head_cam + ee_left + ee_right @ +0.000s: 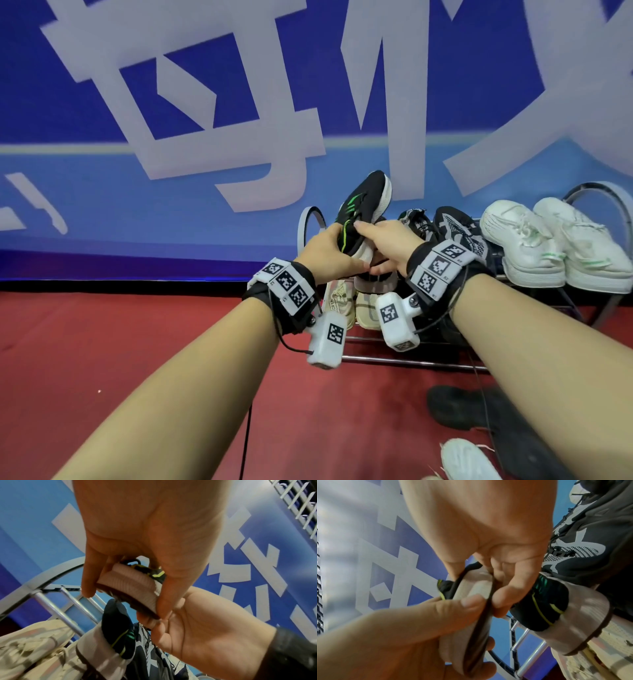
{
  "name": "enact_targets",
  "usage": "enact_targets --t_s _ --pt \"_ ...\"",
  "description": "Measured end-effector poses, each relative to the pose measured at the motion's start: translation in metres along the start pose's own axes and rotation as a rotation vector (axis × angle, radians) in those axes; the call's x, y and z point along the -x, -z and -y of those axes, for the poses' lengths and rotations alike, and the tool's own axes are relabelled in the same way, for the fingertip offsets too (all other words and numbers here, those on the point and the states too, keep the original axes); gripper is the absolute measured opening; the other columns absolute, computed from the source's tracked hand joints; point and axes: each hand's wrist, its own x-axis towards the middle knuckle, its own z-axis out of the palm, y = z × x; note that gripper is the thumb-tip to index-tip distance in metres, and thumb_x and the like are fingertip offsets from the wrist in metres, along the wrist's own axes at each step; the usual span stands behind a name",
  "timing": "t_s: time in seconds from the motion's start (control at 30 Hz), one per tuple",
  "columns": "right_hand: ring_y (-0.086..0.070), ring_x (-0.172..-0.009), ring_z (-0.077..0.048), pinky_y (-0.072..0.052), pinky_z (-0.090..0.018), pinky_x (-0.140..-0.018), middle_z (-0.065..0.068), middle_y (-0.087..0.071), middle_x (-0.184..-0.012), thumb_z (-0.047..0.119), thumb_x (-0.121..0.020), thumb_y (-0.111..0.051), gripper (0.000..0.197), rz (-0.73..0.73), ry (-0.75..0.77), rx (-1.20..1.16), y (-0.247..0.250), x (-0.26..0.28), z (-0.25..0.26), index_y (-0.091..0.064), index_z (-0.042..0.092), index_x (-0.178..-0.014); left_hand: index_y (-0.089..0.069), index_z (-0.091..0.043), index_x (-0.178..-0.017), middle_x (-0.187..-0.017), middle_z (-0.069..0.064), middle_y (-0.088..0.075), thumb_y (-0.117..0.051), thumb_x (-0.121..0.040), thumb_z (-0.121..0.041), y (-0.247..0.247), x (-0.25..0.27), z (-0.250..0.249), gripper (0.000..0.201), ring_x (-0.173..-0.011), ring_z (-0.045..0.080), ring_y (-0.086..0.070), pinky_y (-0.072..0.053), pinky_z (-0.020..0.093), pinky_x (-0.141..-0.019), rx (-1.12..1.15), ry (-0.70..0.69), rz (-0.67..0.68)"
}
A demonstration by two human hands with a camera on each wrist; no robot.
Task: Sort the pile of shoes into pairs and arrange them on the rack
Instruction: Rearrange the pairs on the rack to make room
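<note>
A black sneaker with green stripes and a pale sole is held toe-up, just above the left end of the shoe rack. My left hand grips its heel from the left, thumb and fingers curled round the ribbed sole. My right hand holds the same shoe from the right, fingers curled over the sole edge. Its matching black and green sneaker lies on the rack directly below. The lower half of the held shoe is hidden behind my hands in the head view.
On the top tier stand a dark patterned pair and a white pair. A beige pair sits lower. On the red floor lie a black shoe and a white shoe. A blue banner wall stands behind.
</note>
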Motion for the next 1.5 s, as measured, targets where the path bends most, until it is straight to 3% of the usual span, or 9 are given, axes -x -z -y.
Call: enact_targets --t_s 0.1,0.2,0.33,0.53,0.63,0.73,0.9,1.17,1.5 --pt "-0.068 -0.077 -0.024 -0.055 -0.032 -0.058 -0.013 -0.069 -0.099 0.042 -0.098 -0.049 0.035 0.062 0.087 0.056 -0.002 0.000 -0.002 -0.062 0.012 -0.108 -0.055 -0.017 -0.115 -0.094 0.002 -0.067 -0.079 -0.075 -0.017 0.007 -0.001 0.005 0.046 -0.076 0.016 -0.065 -0.057 0.034 -0.073 0.229 0.096 -0.035" --pt "-0.063 -0.086 -0.023 -0.054 -0.039 -0.076 -0.013 -0.066 -0.100 0.039 -0.091 -0.057 0.037 -0.075 0.281 0.487 0.001 -0.008 -0.013 -0.058 0.013 -0.117 -0.058 -0.011 -0.113 -0.083 0.006 -0.059 -0.073 -0.082 -0.012 0.012 -0.001 0.017 0.034 -0.070 0.019 -0.057 -0.053 0.038 -0.072 0.324 0.177 -0.067" --pt "-0.045 -0.124 -0.035 -0.044 -0.047 -0.098 -0.007 -0.050 -0.133 0.054 -0.075 -0.064 0.074 -0.014 0.281 1.065 0.004 -0.014 -0.044 -0.042 0.026 -0.140 -0.058 -0.014 -0.108 -0.078 0.006 -0.058 -0.074 -0.079 -0.016 0.008 -0.006 0.041 0.033 -0.065 0.020 -0.057 -0.055 0.037 -0.069 0.287 0.249 -0.098" --pt "-0.034 -0.132 -0.028 -0.037 -0.044 -0.104 -0.003 -0.042 -0.140 0.053 -0.072 -0.073 0.080 -0.128 0.334 1.333 -0.003 -0.022 -0.081 -0.039 0.029 -0.140 -0.056 -0.017 -0.104 -0.083 0.005 -0.064 -0.077 -0.072 -0.020 -0.004 -0.017 0.058 0.038 -0.067 0.020 -0.062 -0.053 0.033 -0.063 0.139 0.255 -0.098" --pt "-0.036 -0.129 -0.028 -0.037 -0.042 -0.101 -0.005 -0.046 -0.133 0.037 -0.077 -0.070 0.067 -0.208 0.409 1.345 -0.003 -0.024 -0.091 -0.041 0.029 -0.136 -0.054 -0.023 -0.106 -0.097 0.001 -0.066 -0.078 -0.068 -0.027 -0.011 -0.024 0.064 0.046 -0.087 0.018 -0.067 -0.057 0.035 -0.077 0.041 0.259 -0.121" --pt "-0.038 -0.126 -0.027 -0.040 -0.040 -0.099 -0.004 -0.047 -0.128 0.038 -0.076 -0.067 0.064 -0.198 0.436 1.308 0.003 -0.025 -0.094 -0.044 0.025 -0.134 -0.054 -0.023 -0.105 -0.098 0.001 -0.064 -0.076 -0.066 -0.030 -0.016 -0.031 0.063 0.045 -0.088 0.019 -0.064 -0.052 0.029 -0.069 -0.039 0.269 -0.144" --pt "-0.042 -0.116 -0.024 -0.044 -0.035 -0.090 -0.003 -0.050 -0.116 0.040 -0.077 -0.066 0.051 -0.246 0.462 1.131 0.011 -0.024 -0.091 -0.050 0.015 -0.118 -0.052 -0.028 -0.102 -0.109 0.005 -0.057 -0.070 -0.057 -0.042 -0.029 -0.040 0.059 0.051 -0.089 0.025 -0.061 -0.057 0.040 -0.084 -0.178 0.317 -0.172" --pt "-0.040 -0.121 -0.025 -0.045 -0.037 -0.087 -0.003 -0.047 -0.119 0.038 -0.079 -0.069 0.052 -0.181 0.438 1.171 0.012 -0.017 -0.089 -0.048 0.020 -0.122 -0.047 -0.020 -0.102 -0.113 0.010 -0.040 -0.075 -0.072 -0.046 -0.039 -0.037 0.076 0.048 -0.070 0.018 -0.048 -0.045 0.031 -0.066 -0.358 0.266 -0.137" --pt "-0.031 -0.131 -0.027 -0.048 -0.038 -0.080 -0.004 -0.043 -0.126 0.026 -0.087 -0.060 0.042 -0.109 0.410 1.304 0.001 -0.014 -0.088 -0.052 0.031 -0.129 -0.051 -0.025 -0.118 -0.119 0.013 -0.042 -0.081 -0.069 -0.037 -0.035 -0.038 0.080 0.059 -0.089 0.027 -0.055 -0.049 0.034 -0.075 -0.436 0.257 -0.054"
